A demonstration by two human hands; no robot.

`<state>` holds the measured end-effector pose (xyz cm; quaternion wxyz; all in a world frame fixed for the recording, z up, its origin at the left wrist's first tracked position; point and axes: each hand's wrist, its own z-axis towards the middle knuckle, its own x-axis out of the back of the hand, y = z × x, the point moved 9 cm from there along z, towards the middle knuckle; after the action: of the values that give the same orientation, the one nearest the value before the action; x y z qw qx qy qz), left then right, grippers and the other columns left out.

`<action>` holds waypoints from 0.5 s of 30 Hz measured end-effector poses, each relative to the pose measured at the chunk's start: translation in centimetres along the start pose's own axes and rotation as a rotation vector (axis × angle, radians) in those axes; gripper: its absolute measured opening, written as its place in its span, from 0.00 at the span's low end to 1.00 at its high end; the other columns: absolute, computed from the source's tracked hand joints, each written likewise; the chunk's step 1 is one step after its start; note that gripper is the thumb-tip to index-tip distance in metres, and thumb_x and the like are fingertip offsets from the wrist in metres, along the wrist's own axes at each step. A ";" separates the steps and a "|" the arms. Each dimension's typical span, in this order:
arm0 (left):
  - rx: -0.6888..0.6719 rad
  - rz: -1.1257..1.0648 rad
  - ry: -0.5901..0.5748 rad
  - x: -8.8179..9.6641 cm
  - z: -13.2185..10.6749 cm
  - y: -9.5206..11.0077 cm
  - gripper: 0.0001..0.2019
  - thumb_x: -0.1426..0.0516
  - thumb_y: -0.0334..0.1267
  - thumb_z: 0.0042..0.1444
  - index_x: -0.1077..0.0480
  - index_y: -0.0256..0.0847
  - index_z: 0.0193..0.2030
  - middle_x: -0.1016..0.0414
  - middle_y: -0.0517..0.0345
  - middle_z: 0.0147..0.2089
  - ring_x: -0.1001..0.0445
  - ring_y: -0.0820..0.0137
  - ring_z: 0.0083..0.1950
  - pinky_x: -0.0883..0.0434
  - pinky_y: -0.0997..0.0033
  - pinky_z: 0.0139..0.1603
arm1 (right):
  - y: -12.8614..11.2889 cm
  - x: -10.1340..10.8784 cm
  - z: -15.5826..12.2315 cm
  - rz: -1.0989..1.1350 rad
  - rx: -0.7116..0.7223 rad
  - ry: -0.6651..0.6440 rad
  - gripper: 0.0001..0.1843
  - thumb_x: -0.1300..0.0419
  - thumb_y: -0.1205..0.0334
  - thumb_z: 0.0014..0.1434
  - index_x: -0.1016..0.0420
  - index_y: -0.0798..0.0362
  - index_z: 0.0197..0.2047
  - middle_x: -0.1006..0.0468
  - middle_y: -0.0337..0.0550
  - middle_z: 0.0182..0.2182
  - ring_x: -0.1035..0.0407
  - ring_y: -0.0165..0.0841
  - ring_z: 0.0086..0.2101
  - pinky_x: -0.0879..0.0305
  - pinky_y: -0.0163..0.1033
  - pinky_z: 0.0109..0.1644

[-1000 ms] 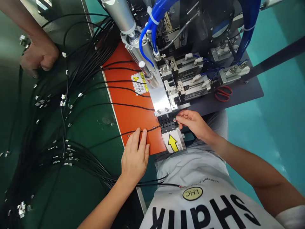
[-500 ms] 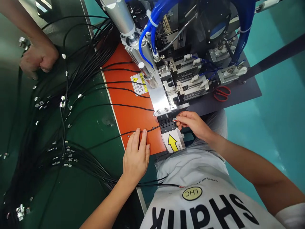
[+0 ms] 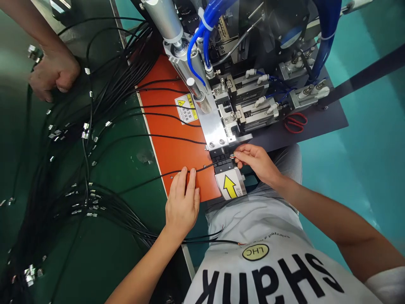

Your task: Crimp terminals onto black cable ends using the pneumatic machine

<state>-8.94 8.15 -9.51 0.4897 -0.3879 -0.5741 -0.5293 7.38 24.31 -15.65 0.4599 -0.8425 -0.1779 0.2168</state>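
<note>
Little has changed. The machine (image 3: 234, 86) overhangs the orange plate (image 3: 179, 155), bare on either side of the black cable (image 3: 209, 165) near its front edge. The left hand (image 3: 183, 204) rests outstretched fingers on that cable; the right hand (image 3: 257, 164), apart, pinches its end. Red scissors (image 3: 296, 123) lie farther right.

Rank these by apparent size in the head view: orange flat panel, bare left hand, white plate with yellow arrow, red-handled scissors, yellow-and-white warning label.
Orange panel
Left hand
Arrow plate
Scissors and warning label: smallest, too alike to rank
</note>
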 end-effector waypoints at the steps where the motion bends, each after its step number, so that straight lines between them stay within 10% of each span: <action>1: 0.003 0.017 -0.009 -0.1 -0.1 0.1 0.30 0.49 0.36 0.66 0.51 0.40 0.73 0.46 0.40 0.72 0.43 0.50 0.71 0.39 0.49 0.69 | 0.2 0.2 0.0 0.024 -0.015 0.005 0.15 0.36 0.51 0.58 0.26 0.56 0.37 0.24 0.38 0.28 0.31 0.26 0.26 0.37 0.35 0.35; 7: -0.002 0.032 -0.034 0.3 0.1 -0.2 0.30 0.49 0.37 0.66 0.50 0.38 0.73 0.45 0.40 0.72 0.43 0.51 0.71 0.40 0.50 0.70 | 1.4 3.5 -1.0 0.054 -0.002 0.140 0.17 0.36 0.49 0.59 0.25 0.54 0.43 0.24 0.37 0.31 0.31 0.25 0.27 0.39 0.33 0.35; 15: -0.111 -0.054 -0.004 1.8 8.4 -2.9 0.25 0.57 0.41 0.69 0.43 0.36 0.69 0.42 0.42 0.69 0.44 0.55 0.71 0.43 0.51 0.71 | 1.3 5.6 -3.8 0.010 -0.003 0.228 0.13 0.34 0.51 0.56 0.22 0.48 0.42 0.24 0.38 0.32 0.32 0.26 0.29 0.37 0.35 0.35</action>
<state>-13.44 15.93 -8.05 0.4518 -0.3999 -0.5551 -0.5726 14.29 23.80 -16.03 0.4745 -0.8634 -0.1205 0.1218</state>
